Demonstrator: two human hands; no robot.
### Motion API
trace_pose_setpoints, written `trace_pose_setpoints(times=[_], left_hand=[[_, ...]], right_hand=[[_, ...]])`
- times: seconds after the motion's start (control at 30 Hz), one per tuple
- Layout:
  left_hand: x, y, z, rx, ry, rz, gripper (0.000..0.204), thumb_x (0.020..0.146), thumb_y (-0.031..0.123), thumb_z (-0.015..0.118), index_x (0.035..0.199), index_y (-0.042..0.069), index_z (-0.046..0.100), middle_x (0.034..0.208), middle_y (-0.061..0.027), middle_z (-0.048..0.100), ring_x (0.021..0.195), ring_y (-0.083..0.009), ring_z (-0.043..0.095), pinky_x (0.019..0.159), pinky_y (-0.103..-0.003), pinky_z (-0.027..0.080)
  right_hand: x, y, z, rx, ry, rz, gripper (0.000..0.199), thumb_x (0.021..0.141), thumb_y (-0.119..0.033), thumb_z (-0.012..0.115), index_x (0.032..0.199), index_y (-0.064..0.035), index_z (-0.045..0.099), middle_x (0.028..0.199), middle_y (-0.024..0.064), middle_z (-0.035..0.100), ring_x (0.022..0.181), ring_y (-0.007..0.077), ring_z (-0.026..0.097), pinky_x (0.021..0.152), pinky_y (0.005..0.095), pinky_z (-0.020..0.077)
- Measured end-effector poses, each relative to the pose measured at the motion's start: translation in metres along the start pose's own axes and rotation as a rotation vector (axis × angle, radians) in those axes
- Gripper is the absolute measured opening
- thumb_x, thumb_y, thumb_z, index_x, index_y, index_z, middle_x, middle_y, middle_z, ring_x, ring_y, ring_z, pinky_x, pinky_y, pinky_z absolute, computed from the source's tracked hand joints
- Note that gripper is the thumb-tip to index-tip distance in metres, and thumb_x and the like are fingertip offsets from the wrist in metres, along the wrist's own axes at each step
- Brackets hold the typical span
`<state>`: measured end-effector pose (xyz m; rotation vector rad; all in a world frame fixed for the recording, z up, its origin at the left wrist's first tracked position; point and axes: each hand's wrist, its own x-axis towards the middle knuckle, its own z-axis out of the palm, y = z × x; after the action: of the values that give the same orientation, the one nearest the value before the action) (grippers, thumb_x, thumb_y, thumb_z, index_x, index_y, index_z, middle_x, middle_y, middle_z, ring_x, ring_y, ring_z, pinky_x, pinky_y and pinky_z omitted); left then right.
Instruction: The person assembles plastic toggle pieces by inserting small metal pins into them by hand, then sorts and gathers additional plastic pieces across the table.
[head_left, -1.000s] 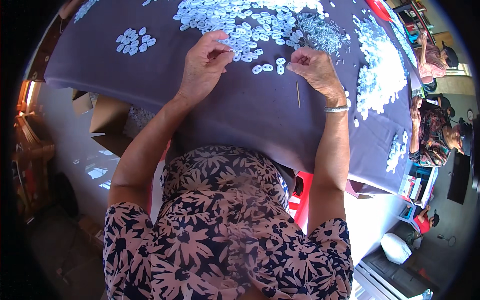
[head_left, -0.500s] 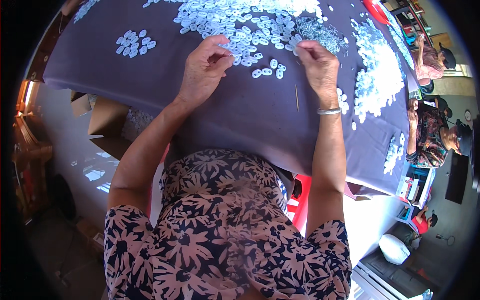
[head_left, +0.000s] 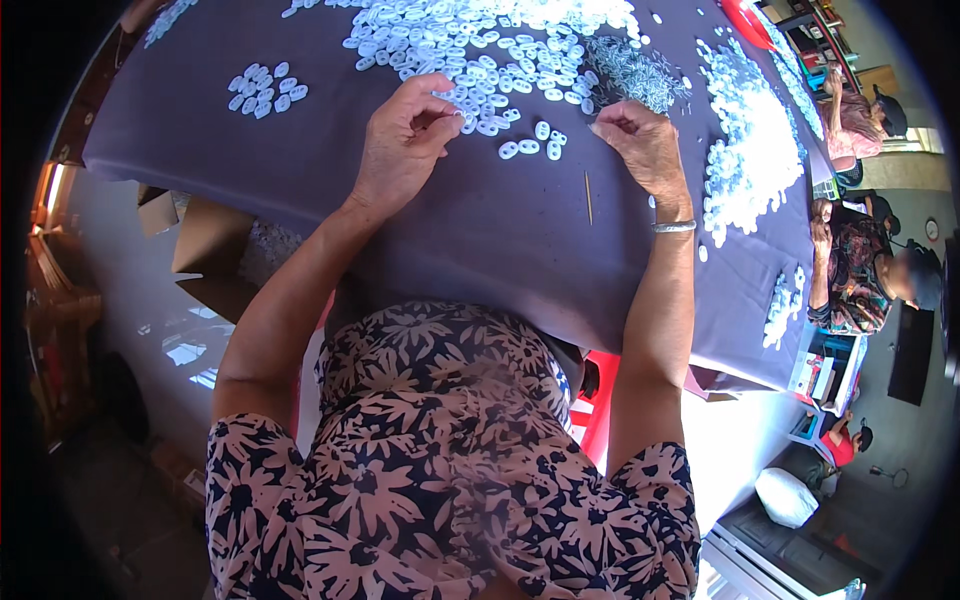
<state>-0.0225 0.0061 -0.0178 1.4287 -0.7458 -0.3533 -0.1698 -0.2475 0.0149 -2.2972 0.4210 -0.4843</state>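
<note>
A small sorted cluster (head_left: 262,88) lay far left — most of the white oval pieces (head_left: 480,45) remained heaped above. The left hand (head_left: 400,140) had fingertips pinched together, apparently on one piece; the right hand (head_left: 640,145) curled loosely beside three loose ovals (head_left: 532,143). A thin stick (head_left: 588,197) pointed away from the person — long axis near-vertical.

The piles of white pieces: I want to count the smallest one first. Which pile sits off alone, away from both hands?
The small cluster of white pieces at the cloth's far left, beyond the left hand. Bare purple cloth surrounds it; the other piles are far larger.
</note>
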Motion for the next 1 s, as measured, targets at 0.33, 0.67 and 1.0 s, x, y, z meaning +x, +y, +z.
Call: trace_pose_setpoints(times=[0.33,0.67,1.0], left_hand=[[-0.003,0.003,0.002,-0.040,0.044,-0.002,0.030,0.085,0.003,0.064,0.113,0.005,0.054,0.083,-0.0014,0.062,0.069,-0.0048,0.055,0.057,-0.020,0.048],[-0.014,0.019,0.024,-0.160,-0.075,-0.085,0.029,0.084,0.000,0.063,0.111,0.004,0.054,0.082,-0.0030,0.062,0.068,-0.0051,0.055,0.061,-0.020,0.046],[-0.013,0.006,0.027,-0.044,-0.085,0.013,0.032,0.085,0.002,0.062,0.115,0.008,0.052,0.084,-0.0004,0.063,0.070,-0.0040,0.056,0.055,-0.019,0.046]], right_hand=[[0.000,-0.013,0.012,-0.165,-0.004,-0.057,0.006,0.083,-0.006,0.066,0.085,-0.0016,0.063,0.072,-0.0002,0.061,0.064,0.0064,0.052,0.060,0.0225,0.0439],[-0.007,-0.059,0.045,0.544,-0.129,-0.033,0.005,0.090,-0.004,0.059,0.093,-0.0048,0.063,0.082,-0.0038,0.059,0.067,0.0032,0.045,0.059,0.0175,0.0384],[-0.009,-0.067,0.065,0.592,-0.192,0.023,0.008,0.086,-0.008,0.066,0.094,-0.0062,0.069,0.080,-0.0024,0.064,0.069,0.0043,0.054,0.059,0.0187,0.0442]])
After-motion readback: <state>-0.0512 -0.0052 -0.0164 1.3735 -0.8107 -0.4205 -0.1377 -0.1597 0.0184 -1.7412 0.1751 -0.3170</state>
